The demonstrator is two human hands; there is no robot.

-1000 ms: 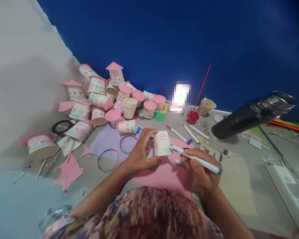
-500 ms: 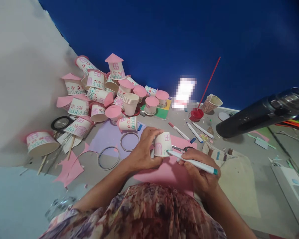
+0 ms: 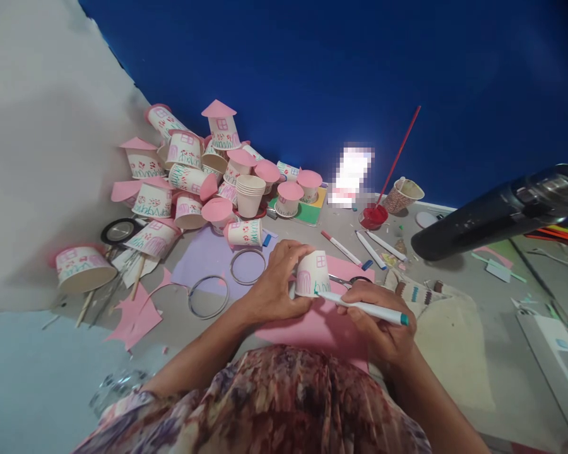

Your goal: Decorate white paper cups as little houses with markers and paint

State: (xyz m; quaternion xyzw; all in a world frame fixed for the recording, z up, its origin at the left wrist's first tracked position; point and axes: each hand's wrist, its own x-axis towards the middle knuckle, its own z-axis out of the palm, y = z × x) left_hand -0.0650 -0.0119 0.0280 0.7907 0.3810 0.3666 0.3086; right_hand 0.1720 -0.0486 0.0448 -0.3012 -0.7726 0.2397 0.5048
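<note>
My left hand [image 3: 284, 280] is closed round the side of an upside-down white paper cup [image 3: 313, 270]. A purple window and door are drawn on it, with green strokes along its lower edge. In my right hand [image 3: 381, 321] is a green marker [image 3: 366, 306], gripped like a pen, its tip touching the cup near the rim. Under both hands lies pink paper [image 3: 331, 334]. Behind the right hand are scissors [image 3: 346, 280], partly hidden by the fingers.
Finished-looking cup houses with pink paper roofs [image 3: 219, 108] are piled at the back left, around stacked plain cups [image 3: 250, 195]. Several markers [image 3: 341, 248], a red dish [image 3: 373, 217] and a black bottle [image 3: 492, 214] lie or stand to the right. Two rings [image 3: 209, 297] sit left.
The marker tip has moved slightly left and down along the cup's lower edge. More green strokes show on the cup. My left hand keeps its hold.
</note>
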